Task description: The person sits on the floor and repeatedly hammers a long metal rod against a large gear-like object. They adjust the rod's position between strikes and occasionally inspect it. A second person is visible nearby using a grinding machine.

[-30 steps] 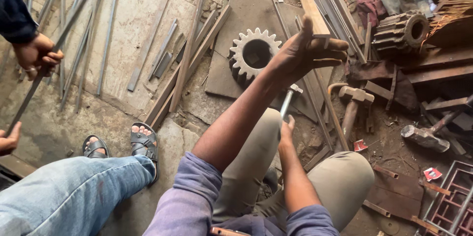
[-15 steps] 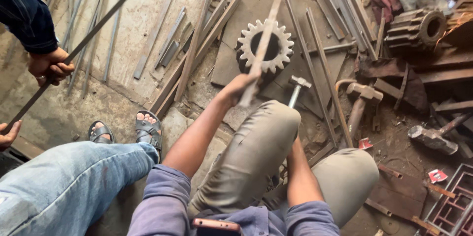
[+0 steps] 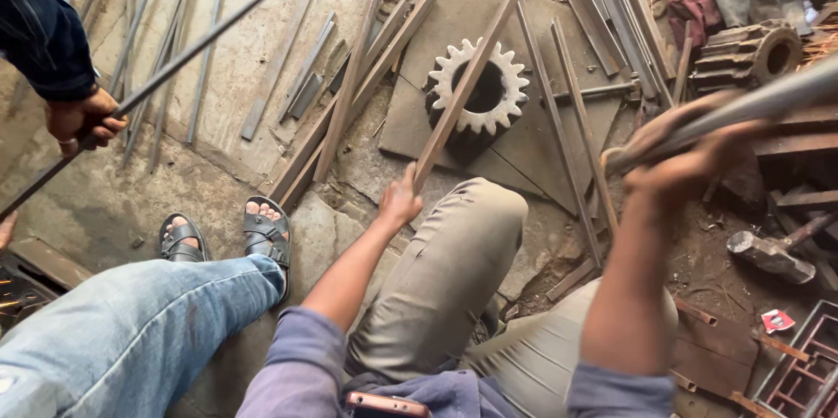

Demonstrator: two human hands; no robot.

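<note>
Your left hand (image 3: 400, 201) is closed around the near end of a flat bar (image 3: 476, 65), just this side of the gear (image 3: 479, 88); the bar slants up from your grip, crosses right over the gear's teeth and bore, and runs on past it to the top edge of the view. Your right hand (image 3: 690, 165), to the right of the gear, is raised and blurred; its fingers curl round a grey rod (image 3: 751, 104) that sweeps off to the right, though how tightly you hold it cannot be made out. The gear itself is pale, toothed, and sits on a grey plate (image 3: 541, 134) on the floor. Right of the gear, past your right hand, a hammer (image 3: 772, 252) lies on the dirt, and beyond it at the upper right sits a darker cog (image 3: 746, 51). Left of the gear, loose strips (image 3: 349, 78) of metal lie scattered on the concrete. Further left, another person's hand (image 3: 83, 121) grips a long thin rod (image 3: 201, 43) that slants across the upper left. That person's sandalled feet (image 3: 227, 235) rest on the floor below and left of the gear, with a jeans leg (image 3: 131, 331) in the near corner. Your own knees (image 3: 471, 243) are bent up just below the gear.
</note>
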